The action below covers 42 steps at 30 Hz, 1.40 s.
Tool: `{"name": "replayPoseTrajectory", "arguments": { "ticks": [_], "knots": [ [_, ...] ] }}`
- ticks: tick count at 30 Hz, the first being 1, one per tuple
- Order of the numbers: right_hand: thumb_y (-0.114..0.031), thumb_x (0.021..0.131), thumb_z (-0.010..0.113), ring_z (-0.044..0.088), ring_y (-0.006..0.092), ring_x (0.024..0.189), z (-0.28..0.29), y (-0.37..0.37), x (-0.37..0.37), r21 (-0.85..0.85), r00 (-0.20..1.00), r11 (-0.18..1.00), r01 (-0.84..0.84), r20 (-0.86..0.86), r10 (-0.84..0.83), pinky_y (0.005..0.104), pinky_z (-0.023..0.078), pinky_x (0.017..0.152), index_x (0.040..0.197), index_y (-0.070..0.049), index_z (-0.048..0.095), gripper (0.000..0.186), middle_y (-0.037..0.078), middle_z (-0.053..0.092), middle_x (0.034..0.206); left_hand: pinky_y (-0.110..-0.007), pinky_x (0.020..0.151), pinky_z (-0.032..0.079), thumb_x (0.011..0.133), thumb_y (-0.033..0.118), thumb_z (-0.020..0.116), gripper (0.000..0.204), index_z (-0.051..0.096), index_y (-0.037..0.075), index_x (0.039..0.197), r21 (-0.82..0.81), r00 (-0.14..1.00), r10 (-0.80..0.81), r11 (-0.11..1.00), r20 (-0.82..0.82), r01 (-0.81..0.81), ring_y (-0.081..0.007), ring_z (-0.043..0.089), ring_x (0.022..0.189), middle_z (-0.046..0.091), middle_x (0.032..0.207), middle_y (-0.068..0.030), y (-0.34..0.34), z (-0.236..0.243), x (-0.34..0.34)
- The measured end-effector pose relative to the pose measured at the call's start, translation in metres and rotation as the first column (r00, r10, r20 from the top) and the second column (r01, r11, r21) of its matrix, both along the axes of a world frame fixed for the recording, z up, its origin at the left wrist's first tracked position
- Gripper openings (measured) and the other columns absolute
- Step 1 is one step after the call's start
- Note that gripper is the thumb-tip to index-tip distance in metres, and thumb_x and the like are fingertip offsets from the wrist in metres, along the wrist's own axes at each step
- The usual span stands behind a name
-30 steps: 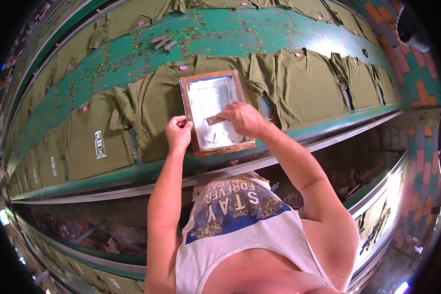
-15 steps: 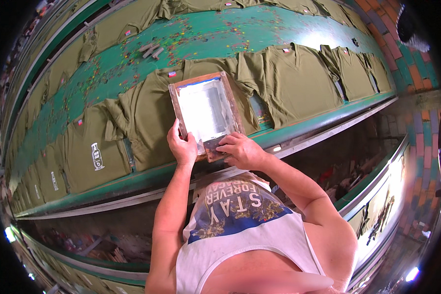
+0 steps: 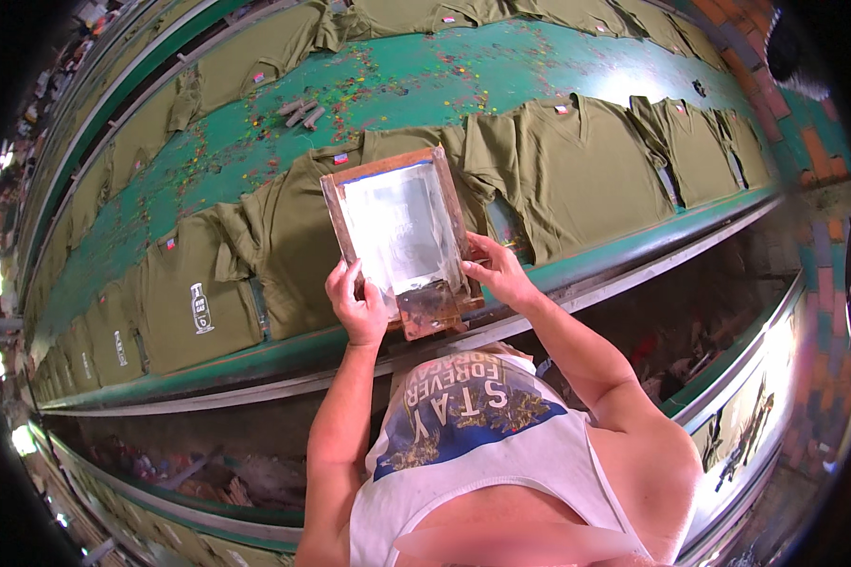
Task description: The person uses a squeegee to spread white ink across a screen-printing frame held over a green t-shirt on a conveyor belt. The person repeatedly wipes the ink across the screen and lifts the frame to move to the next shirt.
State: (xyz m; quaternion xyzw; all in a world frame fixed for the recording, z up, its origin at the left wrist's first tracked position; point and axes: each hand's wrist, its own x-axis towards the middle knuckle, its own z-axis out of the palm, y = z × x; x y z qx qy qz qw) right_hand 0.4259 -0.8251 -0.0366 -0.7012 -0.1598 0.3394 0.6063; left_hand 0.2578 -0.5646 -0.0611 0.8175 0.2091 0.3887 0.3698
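Note:
A wooden screen frame (image 3: 369, 168) with a pale, white-smeared mesh (image 3: 388, 227) lies at a slant over an olive T-shirt (image 3: 293, 236). A dark, smeared piece (image 3: 424, 307) sits at the frame's lower end; I cannot make out what it is. My left hand (image 3: 355, 293) grips the left side of the frame, thumb toward the mesh. My right hand (image 3: 496, 269) grips the opposite side with curled fingers. To the left lies an olive shirt with a white bottle print (image 3: 199, 307).
More olive shirts (image 3: 586, 180) line the long green bench (image 3: 444, 85), and another row (image 3: 236, 47) lies along its far side. Several grey bars (image 3: 301, 113) rest on the paint-speckled surface. A lower shelf (image 3: 199, 454) holds clutter. A brick floor (image 3: 818, 283) runs at the right.
My right hand, earlier over the mesh and then at the frame's lower end, has moved onto its right side. The frame's top has tilted leftward. My left hand keeps hold.

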Motion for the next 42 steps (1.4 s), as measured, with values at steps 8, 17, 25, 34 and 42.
{"name": "replayPoseTrajectory", "arguments": {
  "ticks": [8, 17, 25, 34, 42],
  "knots": [
    [-0.016, 0.102, 0.083, 0.069, 0.0292, 0.128, 0.04, 0.033, -0.017, 0.171, 0.935, 0.92, -0.352, 0.022, 0.354, 0.0463, 0.057, 0.113, 0.172, -0.007, 0.048, 0.078, 0.018, 0.064, 0.148, -0.039, 0.107, 0.062, 0.096, -0.013, 0.072, 0.04, 0.074, -0.004, 0.135, -0.284, 0.972, 0.212, 0.93, -0.103, -0.233, -0.0281, 0.068, 0.134, 0.063, 0.148, -0.0173, 0.022, 0.049, -0.09],
    [-0.028, 0.102, 0.086, 0.066, 0.0308, 0.128, 0.041, 0.09, -0.067, 0.369, 0.701, 0.615, -0.697, 0.17, 0.693, 0.0459, 0.058, 0.111, 0.174, -0.008, 0.044, 0.086, 0.019, 0.058, 0.148, -0.041, 0.111, 0.056, 0.109, 0.004, 0.073, 0.021, 0.075, -0.01, 0.124, -0.236, 0.82, 0.544, 0.785, -0.178, -0.573, -0.0268, 0.071, 0.124, 0.073, 0.142, -0.0217, -0.018, 0.085, -0.23],
    [-0.027, 0.099, 0.088, 0.066, 0.0318, 0.124, 0.045, 0.095, -0.093, 0.263, 0.664, 0.612, -0.746, 0.218, 0.715, 0.0462, 0.058, 0.107, 0.175, -0.008, 0.042, 0.09, 0.019, 0.055, 0.147, -0.041, 0.11, 0.057, 0.104, -0.003, 0.075, 0.02, 0.074, -0.009, 0.124, -0.332, 0.847, 0.509, 0.781, -0.152, -0.529, -0.0272, 0.071, 0.125, 0.069, 0.148, -0.0211, -0.018, 0.07, -0.26],
    [-0.025, 0.104, 0.085, 0.068, 0.0317, 0.131, 0.062, 0.038, -0.088, 0.169, 0.771, 0.753, -0.636, 0.106, 0.628, 0.0468, 0.06, 0.112, 0.179, -0.012, 0.034, 0.092, 0.018, 0.047, 0.163, -0.041, 0.117, 0.054, 0.09, -0.017, 0.072, 0.039, 0.073, -0.007, 0.128, -0.381, 0.953, 0.25, 0.875, -0.171, -0.298, -0.0291, 0.063, 0.144, 0.053, 0.167, -0.0224, -0.006, 0.043, -0.223],
    [-0.017, 0.102, 0.085, 0.068, 0.0287, 0.129, 0.066, -0.042, -0.056, 0.257, 0.898, 0.865, -0.431, 0.023, 0.44, 0.0465, 0.06, 0.111, 0.178, -0.013, 0.038, 0.09, 0.015, 0.05, 0.16, -0.039, 0.109, 0.058, 0.092, -0.014, 0.073, 0.024, 0.076, -0.005, 0.114, -0.311, 0.985, 0.098, 0.94, -0.142, -0.139, -0.0281, 0.067, 0.139, 0.057, 0.165, -0.0218, -0.036, 0.054, -0.139]
  ]
}}
